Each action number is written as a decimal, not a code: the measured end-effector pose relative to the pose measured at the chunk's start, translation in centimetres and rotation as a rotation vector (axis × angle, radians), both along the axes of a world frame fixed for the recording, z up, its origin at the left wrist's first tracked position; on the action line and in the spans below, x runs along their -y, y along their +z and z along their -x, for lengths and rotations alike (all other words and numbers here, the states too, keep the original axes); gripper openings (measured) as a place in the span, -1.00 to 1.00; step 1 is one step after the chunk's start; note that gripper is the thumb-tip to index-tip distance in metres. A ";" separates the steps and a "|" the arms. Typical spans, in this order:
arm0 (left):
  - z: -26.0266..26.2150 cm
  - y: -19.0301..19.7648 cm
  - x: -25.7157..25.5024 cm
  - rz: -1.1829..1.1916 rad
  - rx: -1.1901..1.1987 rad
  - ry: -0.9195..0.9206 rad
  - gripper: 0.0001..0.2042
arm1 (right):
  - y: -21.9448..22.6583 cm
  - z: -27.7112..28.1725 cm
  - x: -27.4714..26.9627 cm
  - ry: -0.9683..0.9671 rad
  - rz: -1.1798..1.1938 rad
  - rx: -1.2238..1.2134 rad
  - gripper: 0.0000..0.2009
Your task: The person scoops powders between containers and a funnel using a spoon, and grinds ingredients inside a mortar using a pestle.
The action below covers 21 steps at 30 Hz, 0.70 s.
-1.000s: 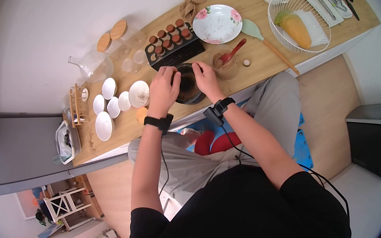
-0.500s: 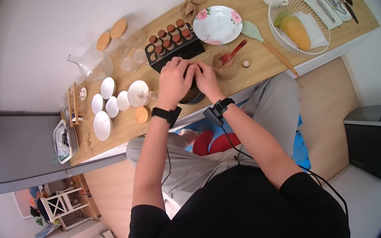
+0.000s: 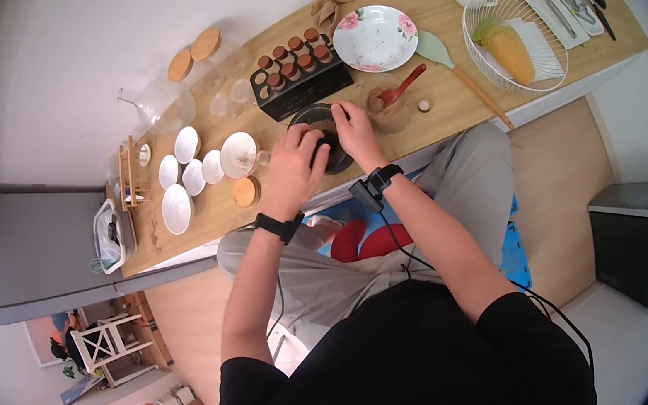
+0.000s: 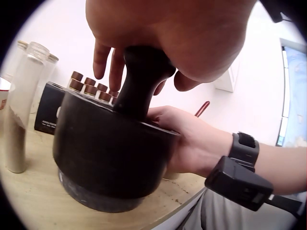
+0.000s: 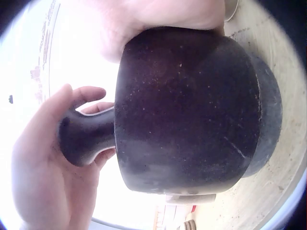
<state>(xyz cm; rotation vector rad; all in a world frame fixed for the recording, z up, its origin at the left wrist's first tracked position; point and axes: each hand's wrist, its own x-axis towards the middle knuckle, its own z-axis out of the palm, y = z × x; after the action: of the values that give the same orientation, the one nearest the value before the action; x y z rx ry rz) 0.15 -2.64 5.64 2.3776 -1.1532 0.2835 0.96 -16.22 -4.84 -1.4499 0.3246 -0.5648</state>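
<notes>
A dark mortar [image 4: 110, 148] stands on the wooden counter, its rounded wall and grey foot filling much of the right wrist view. My left hand [image 3: 296, 166] wraps over the flared top of a black pestle [image 4: 139, 88], palm on the knob and fingers hanging around the shaft. The pestle's lower end is hidden inside the bowl. On the mortar's other side, my right hand [image 3: 357, 136] grips the rim. What lies in the bowl is mostly hidden by the hands. Behind it sits a black rack [image 3: 308, 87] of cork-topped bottles.
Right of the mortar, a clear cup [image 3: 393, 121] holds brown powder and a red spoon [image 3: 403, 84]. Beyond are a floral plate [image 3: 376, 38], a green spatula [image 3: 475, 91] and a wire basket [image 3: 556, 78]. Several white bowls [image 3: 177, 208] stand to the left.
My left hand went right toward my right hand with the pestle, then came back nearer my body. The right hand has stayed at the mortar's rim.
</notes>
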 end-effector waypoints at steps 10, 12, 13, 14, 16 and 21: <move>-3.1 0.5 3.5 -0.020 0.065 -0.021 -0.84 | -0.4 -0.2 0.3 0.061 0.002 0.007 -0.72; -4.1 0.6 3.3 -0.003 0.046 0.002 -0.84 | -0.5 -0.2 0.2 0.029 0.033 0.008 -0.71; -4.4 0.6 3.0 0.013 0.026 0.024 -0.84 | -0.3 -0.1 0.2 -0.002 0.065 0.010 -0.71; -4.7 0.6 2.7 0.004 0.001 0.045 -0.83 | -0.1 0.0 0.2 -0.002 0.064 0.010 -0.71; -5.2 0.0 1.8 0.039 0.009 0.038 -0.83 | 0.2 0.1 0.4 0.061 0.007 -0.066 -0.70; -4.2 -0.3 0.5 0.079 -0.058 0.055 -0.78 | 0.4 0.2 0.2 0.037 -0.015 -0.063 -0.69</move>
<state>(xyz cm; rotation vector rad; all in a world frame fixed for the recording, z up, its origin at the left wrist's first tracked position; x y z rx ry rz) 4.37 -3.16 5.38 2.3357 -1.0331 0.2716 0.77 -16.42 -4.44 -1.4583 0.3498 -0.4866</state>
